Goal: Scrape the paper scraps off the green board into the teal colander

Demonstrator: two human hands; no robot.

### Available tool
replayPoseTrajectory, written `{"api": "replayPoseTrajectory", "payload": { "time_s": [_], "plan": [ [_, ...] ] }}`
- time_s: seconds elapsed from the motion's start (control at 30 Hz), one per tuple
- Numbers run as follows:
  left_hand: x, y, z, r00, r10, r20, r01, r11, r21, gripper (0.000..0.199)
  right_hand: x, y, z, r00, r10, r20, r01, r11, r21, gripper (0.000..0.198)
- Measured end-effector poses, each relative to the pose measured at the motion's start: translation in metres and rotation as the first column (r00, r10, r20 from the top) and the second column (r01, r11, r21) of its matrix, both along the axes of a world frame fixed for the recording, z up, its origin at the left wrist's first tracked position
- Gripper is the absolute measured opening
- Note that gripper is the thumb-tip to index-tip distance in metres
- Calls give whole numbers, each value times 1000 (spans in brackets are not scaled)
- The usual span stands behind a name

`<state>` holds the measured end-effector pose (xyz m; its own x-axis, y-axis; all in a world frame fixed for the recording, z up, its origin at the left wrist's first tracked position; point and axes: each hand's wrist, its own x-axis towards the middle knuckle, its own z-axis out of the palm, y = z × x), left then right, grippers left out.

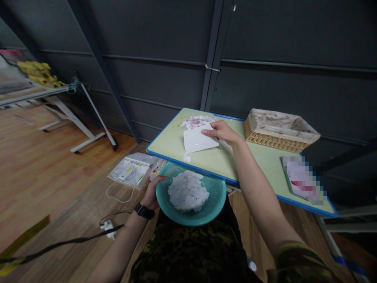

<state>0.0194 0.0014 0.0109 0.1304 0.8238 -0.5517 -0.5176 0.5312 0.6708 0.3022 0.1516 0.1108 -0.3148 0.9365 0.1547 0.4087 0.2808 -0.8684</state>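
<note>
My left hand grips the left rim of a teal plastic colander, held at my lap just under the table's front edge. Torn white paper pieces are heaped inside it. Above the table, my right hand pinches a white card by its right side, thumb on top. Behind the card lies a pile of paper scraps, some with pink or red print, partly covered by it. A small paper scrap rests near the table's front edge.
The pale green table has a blue edge. On its right stand a cloth-lined wicker basket and a blurred-out flat item. Left on the floor are an open white box, cables and a white plug. Dark metal panels rise behind.
</note>
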Motion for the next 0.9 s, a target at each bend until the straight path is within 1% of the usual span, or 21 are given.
{"api": "replayPoseTrajectory", "payload": {
  "time_s": [0.07, 0.2, 0.33, 0.4, 0.5, 0.57, 0.67, 0.73, 0.83, 0.9],
  "plan": [
    [0, -1, 1, 1000, -7, 0, 7, 1000, 0, 16, 0, 0, 0, 1000, 13, 7, -13, 1000, -12, 50],
    [0, 0, 0, 1000, -10, 4, 10, 1000, 3, 15, 0, 0, -1, 998, -18, -62, 17, 1000, -19, 49],
    [-1, 0, -2, 1000, -6, 25, 6, 1000, -1, 14, -3, -3, 1, 997, 70, -15, -71, 997, -23, 49],
    [-1, 0, -2, 1000, 2, 26, -1, 1000, -3, 13, -2, -3, 2, 996, 92, -5, -92, 995, -38, 49],
    [-1, 0, -1, 1000, 0, 10, 0, 1000, -8, 13, 0, -3, 2, 998, 54, -37, -55, 998, -39, 48],
    [-1, 0, -1, 1000, -5, 0, 5, 1000, -13, 13, 1, -3, 2, 998, 54, -29, -55, 998, -43, 47],
    [-2, 0, -1, 1000, -8, 8, 8, 1000, -22, 14, -1, -6, 3, 990, 137, 25, -134, 986, -99, 45],
    [-2, 0, -1, 1000, -9, 29, 10, 1000, -25, 15, -3, -9, 5, 987, 162, 21, -158, 980, -121, 45],
    [-2, 0, -2, 998, -11, 55, 12, 1000, -25, 17, -3, -10, 8, 993, 118, -32, -120, 988, -100, 44],
    [-2, 1, -2, 998, -9, 58, 10, 1000, -18, 16, -2, -10, 9, 994, 107, -36, -111, 989, -101, 44]
  ]
}}
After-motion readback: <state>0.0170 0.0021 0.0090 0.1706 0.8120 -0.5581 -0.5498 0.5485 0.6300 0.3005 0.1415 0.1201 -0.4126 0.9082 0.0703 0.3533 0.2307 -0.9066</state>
